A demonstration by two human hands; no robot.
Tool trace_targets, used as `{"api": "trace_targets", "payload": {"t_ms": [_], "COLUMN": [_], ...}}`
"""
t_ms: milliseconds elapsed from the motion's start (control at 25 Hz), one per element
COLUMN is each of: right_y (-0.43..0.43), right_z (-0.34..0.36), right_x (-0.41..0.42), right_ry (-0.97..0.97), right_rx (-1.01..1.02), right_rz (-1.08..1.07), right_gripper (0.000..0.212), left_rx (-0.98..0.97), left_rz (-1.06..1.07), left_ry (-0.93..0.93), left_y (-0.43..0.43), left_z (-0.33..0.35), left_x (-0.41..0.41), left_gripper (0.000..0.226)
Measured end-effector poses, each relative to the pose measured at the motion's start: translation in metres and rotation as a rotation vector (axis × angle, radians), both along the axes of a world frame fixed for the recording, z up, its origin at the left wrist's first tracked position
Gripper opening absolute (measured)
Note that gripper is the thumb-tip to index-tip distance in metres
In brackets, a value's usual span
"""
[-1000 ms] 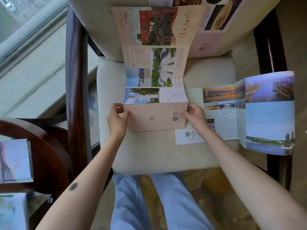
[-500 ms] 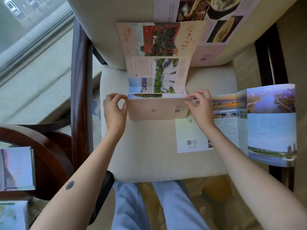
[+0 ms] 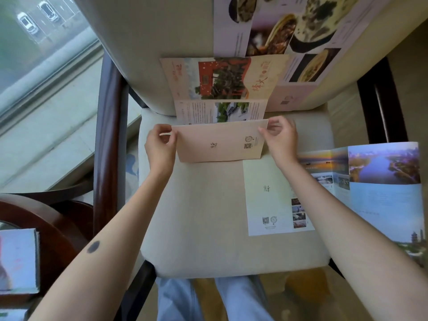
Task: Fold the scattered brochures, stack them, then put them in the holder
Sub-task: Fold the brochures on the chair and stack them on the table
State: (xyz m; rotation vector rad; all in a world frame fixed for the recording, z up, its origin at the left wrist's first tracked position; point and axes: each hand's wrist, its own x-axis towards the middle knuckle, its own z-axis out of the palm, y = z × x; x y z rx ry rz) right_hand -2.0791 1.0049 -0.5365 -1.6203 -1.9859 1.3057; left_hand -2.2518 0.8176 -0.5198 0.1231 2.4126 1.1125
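Left hand [image 3: 160, 147] pinches left top corner of pink brochure [image 3: 220, 143] – right hand [image 3: 279, 137] pinches right top corner. Folded lower part stands lifted off chair seat [image 3: 203, 212], rest of brochure leans on chair back [image 3: 143, 54]. Blue brochure [image 3: 379, 179] lies open on seat at right, hanging over edge. Food brochure [image 3: 289, 31] leans on chair back. Folded brochures [image 3: 18, 262] stacked on dark round counter [image 3: 58, 230] at left.

Counts on and beside the chair [image 3: 208, 216]

Three open brochures: pink [image 3: 220, 142] at the seat's back edge, food [image 3: 289, 31] on the backrest, blue [image 3: 370, 181] over the right edge. Two hands: left [image 3: 161, 147], right [image 3: 281, 141]. One stack [image 3: 18, 260] at left.
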Motion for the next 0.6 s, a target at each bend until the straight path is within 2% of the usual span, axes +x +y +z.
{"api": "trace_targets", "payload": {"t_ms": [280,440,600], "right_y": [0.019,0.02,0.019], "right_z": [-0.009,-0.012,-0.015], "right_x": [-0.024,-0.026,-0.03], "right_ry": [0.139,0.121,0.105], "right_rx": [-0.101,-0.099,-0.099], "right_rz": [-0.125,-0.141,-0.162], "right_gripper": [0.018,0.018,0.019], "left_rx": [0.031,0.021,0.057], "left_rz": [0.061,0.101,0.134], "left_ry": [-0.037,-0.056,-0.068], "left_y": [0.041,0.043,0.047], "left_z": [-0.005,-0.008,-0.009], "left_x": [-0.023,-0.021,-0.023], "left_gripper": [0.021,0.022,0.012]}}
